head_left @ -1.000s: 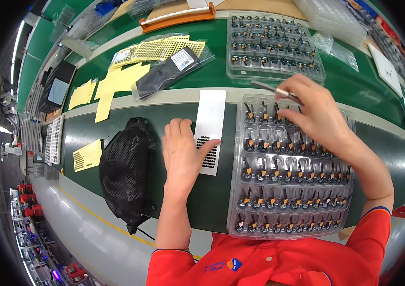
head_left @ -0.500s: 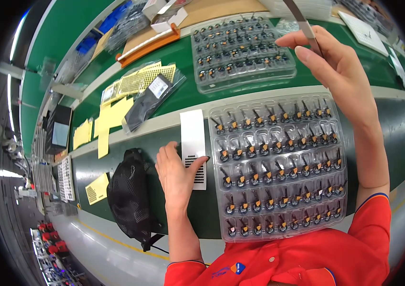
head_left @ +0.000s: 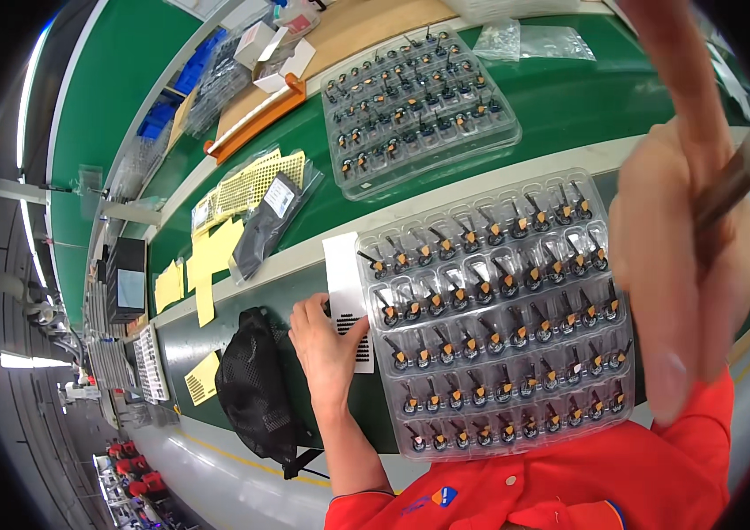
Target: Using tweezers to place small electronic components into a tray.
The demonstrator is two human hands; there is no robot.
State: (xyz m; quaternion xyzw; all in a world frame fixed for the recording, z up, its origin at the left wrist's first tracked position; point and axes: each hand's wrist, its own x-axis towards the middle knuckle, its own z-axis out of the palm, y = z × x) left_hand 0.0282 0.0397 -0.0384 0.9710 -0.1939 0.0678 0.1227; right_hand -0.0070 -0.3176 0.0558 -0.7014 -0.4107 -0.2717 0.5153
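My left hand [head_left: 329, 344] rests on the bench with thumb and fingers apart, at the lower part of a white sheet [head_left: 342, 265]. Rows of small black pieces [head_left: 363, 344] show on that sheet beside the thumb. Raised close to the camera on the right, my right hand [head_left: 684, 247] is large and blurred; it grips a slim metal tool, apparently tweezers [head_left: 740, 177], whose tip cannot be made out. Between the hands lies a clear plastic tray [head_left: 516, 353] with rows of small dark parts, each bearing an orange patch and a short stem.
Behind lies a second clear tray [head_left: 428, 115] of similar parts. Yellow sheets [head_left: 216, 247] and a dark bagged pack [head_left: 266, 221] sit at the left back. A black mesh bag [head_left: 256, 389] is left of my left hand. An orange-edged holder [head_left: 260, 119] stands farther back.
My right hand has moved from above the far tray toward the camera and the right, still gripping the tool. My left hand stays on the white sheet. The whole view has tilted slightly.
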